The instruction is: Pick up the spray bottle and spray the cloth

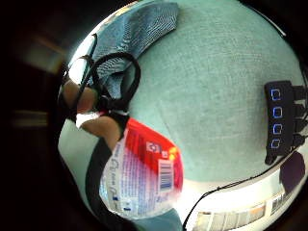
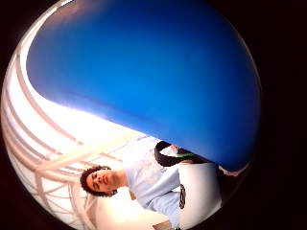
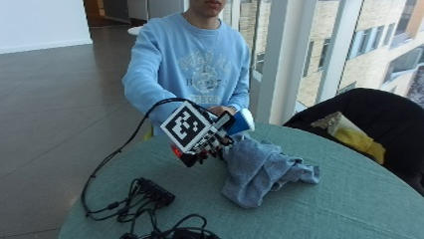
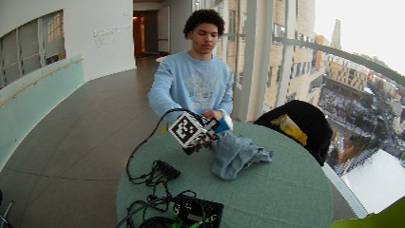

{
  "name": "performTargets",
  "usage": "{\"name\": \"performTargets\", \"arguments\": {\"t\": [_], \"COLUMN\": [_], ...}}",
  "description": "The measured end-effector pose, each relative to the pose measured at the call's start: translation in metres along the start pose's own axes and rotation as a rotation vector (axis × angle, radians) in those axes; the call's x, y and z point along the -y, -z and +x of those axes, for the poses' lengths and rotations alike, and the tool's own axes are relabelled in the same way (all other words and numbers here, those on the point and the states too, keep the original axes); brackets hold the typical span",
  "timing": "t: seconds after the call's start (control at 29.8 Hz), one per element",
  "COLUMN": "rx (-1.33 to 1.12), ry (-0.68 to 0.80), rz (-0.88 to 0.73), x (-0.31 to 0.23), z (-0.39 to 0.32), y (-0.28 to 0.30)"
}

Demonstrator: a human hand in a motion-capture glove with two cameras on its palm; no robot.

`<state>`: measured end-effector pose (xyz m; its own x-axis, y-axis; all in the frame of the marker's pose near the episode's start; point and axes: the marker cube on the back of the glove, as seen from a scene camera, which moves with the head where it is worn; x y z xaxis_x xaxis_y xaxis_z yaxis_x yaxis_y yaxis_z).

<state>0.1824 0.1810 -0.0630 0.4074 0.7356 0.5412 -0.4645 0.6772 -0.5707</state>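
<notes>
My gloved right hand (image 3: 207, 141) grips the spray bottle (image 3: 240, 122) and holds it tilted above the round table, just beside the cloth. The bottle has a blue and white head and a red label (image 1: 153, 155) with a barcode; my fingers (image 1: 98, 126) curl round its body. Its blue head (image 2: 144, 72) fills much of the thumb side palm view. The blue-grey cloth (image 3: 264, 170) lies crumpled on the green tablecloth, right next to the bottle, and shows in the little finger side view as cloth (image 1: 139, 29). The person's bare hand (image 3: 226, 109) is up by the bottle's head; whether it touches is unclear.
A black box (image 3: 156, 192) with cables lies on the table (image 3: 344, 209) on the hand's side, seen also as a box (image 1: 281, 120) with blue lights. More black gear (image 4: 197, 211) sits at the near edge. A black chair (image 3: 377, 112) with a yellow item stands beyond the cloth.
</notes>
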Motion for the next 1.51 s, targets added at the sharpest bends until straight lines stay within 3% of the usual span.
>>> {"name": "performTargets", "arguments": {"t": [0.87,1.24,1.51], "rx": [0.01,0.115,0.202], "ry": [0.015,0.302,0.544], "rz": [0.026,0.242,0.319], "x": [-0.006,-0.019,-0.004], "z": [-0.009,-0.072,-0.147], "y": [0.001,0.005,-0.025]}}
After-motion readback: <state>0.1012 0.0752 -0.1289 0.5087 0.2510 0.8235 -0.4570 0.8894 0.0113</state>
